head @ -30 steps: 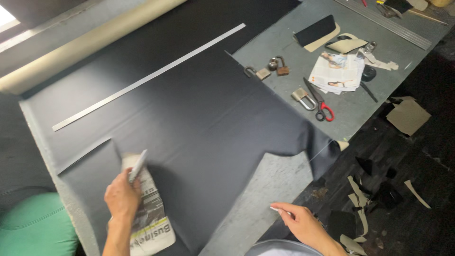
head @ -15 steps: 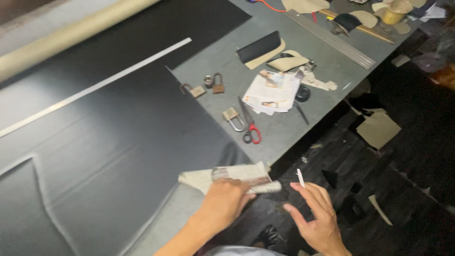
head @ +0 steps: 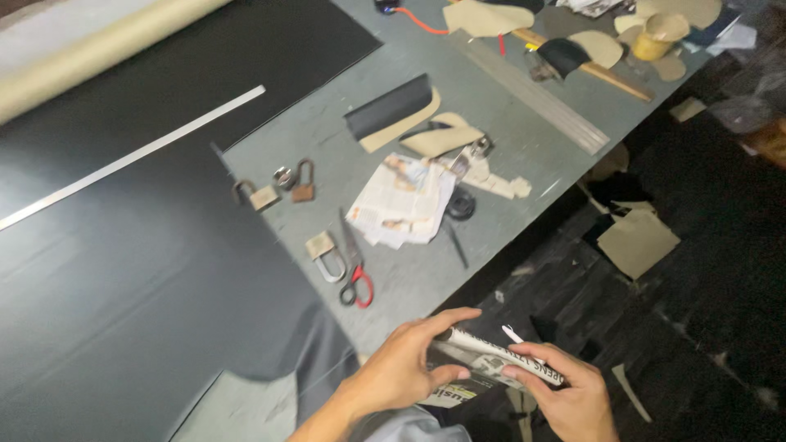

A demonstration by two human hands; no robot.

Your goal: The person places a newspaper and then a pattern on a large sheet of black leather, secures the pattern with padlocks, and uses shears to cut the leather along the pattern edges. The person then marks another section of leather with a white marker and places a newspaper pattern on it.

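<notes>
Both hands hold a folded newspaper pattern (head: pixel 491 360) just off the near edge of the grey table (head: pixel 508 131). My left hand (head: pixel 405 364) lies over its left part with fingers spread. My right hand (head: pixel 565 389) grips its right end and also holds a small white chalk stick (head: pixel 514 334) that pokes up between the fingers. A large sheet of black material (head: pixel 139 270) covers the table's left side, with a cut-out notch at its near edge.
On the table lie red-handled scissors (head: pixel 354 274), three padlocks (head: pixel 282 192), a stack of folded paper pieces (head: pixel 405 200), a long metal ruler (head: pixel 131 160), beige cut pieces (head: pixel 446 135) and a cream fabric roll (head: pixel 98 61). Scraps litter the dark floor (head: pixel 639 241).
The view has swung further right. My left hand carried the folded newspaper off the black sheet to the table's edge, and my right hand has now closed on its other end.
</notes>
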